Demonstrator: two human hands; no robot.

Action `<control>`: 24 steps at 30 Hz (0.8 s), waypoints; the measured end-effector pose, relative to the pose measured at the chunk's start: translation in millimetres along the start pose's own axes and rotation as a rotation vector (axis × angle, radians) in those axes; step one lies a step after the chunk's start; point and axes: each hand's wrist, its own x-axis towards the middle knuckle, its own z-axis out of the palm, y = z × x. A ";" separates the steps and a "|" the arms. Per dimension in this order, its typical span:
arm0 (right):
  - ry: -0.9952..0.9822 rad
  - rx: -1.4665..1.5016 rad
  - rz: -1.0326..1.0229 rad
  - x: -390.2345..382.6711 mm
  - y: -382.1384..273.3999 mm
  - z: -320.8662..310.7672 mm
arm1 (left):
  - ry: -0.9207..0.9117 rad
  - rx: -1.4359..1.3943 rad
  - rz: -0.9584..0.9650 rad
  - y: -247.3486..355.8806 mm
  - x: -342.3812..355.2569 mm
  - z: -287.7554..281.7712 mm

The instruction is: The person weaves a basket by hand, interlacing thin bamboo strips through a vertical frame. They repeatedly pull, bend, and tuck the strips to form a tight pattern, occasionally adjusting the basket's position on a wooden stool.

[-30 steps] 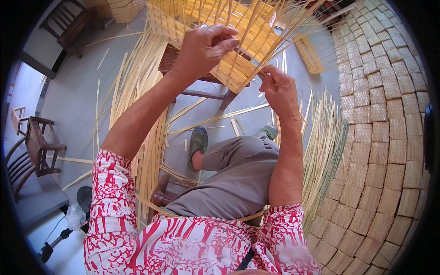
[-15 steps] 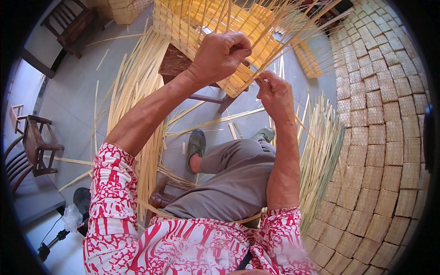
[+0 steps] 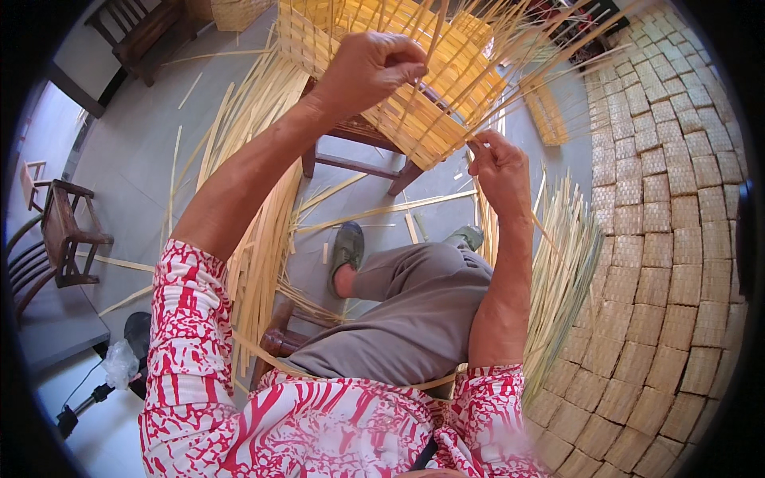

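A half-woven yellow bamboo basket (image 3: 426, 131), with long loose stakes fanning upward, rests on a dark wooden stool (image 3: 358, 171). My left hand (image 3: 374, 68) is at the near side of the basket, above its woven wall, thumb and forefinger closed on an upright bamboo stake. My right hand (image 3: 498, 163) is lower, at the basket's near right corner, fingers pinched at a bamboo strip where the weave meets the stakes. Its fingertips are small and partly hidden.
Long split bamboo strips (image 3: 255, 295) lie left of my legs, with another pile (image 3: 558, 271) on the right. A smaller woven piece (image 3: 543, 107) lies beyond. Wooden chairs (image 3: 72, 231) stand at left. Rows of woven pieces (image 3: 661, 239) cover the right side.
Compared with half a second ago, my left hand has moved up and a little left. My right hand and the basket appear slightly further right in the view. Both hands stay pinched.
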 end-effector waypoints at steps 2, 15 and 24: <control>-0.008 0.007 0.017 -1.5 2.8 -2.0 | -0.038 0.059 0.001 -0.1 3.4 5.5; 0.023 -0.023 -0.010 -5.2 7.9 0.3 | -0.072 0.047 0.103 -2.8 7.8 13.1; -0.016 -0.038 0.014 -5.0 -1.7 -1.1 | -0.008 0.109 0.084 -3.6 4.4 13.1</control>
